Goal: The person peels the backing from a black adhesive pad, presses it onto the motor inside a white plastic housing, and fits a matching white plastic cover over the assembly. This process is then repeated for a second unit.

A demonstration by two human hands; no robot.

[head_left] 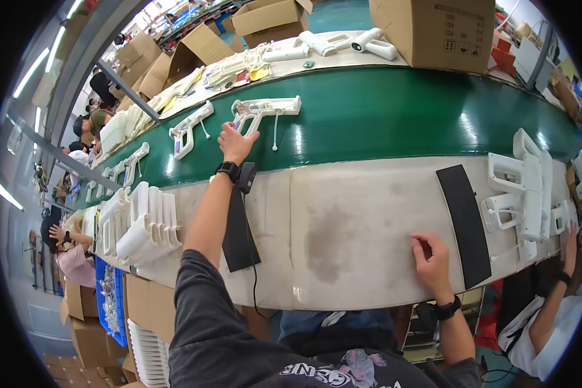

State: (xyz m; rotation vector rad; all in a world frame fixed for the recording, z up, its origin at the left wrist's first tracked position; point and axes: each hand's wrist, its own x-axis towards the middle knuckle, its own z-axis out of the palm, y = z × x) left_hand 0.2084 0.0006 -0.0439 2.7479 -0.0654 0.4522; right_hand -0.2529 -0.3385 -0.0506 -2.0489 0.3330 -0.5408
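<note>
White housing [275, 106]: long axis left-right, handle [253, 125] pointing toward left hand [238, 143].

Beyond the green belt [381, 123], we saw dark printed lines [460, 9] and symbols [462, 46] on a cardboard box [433, 32]; on the belt's near side, white lettering [308, 370] crossed a dark shirt [239, 343].

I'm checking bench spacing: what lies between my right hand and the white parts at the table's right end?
In the head view, a black strip lies between your right hand and the white parts.
</note>
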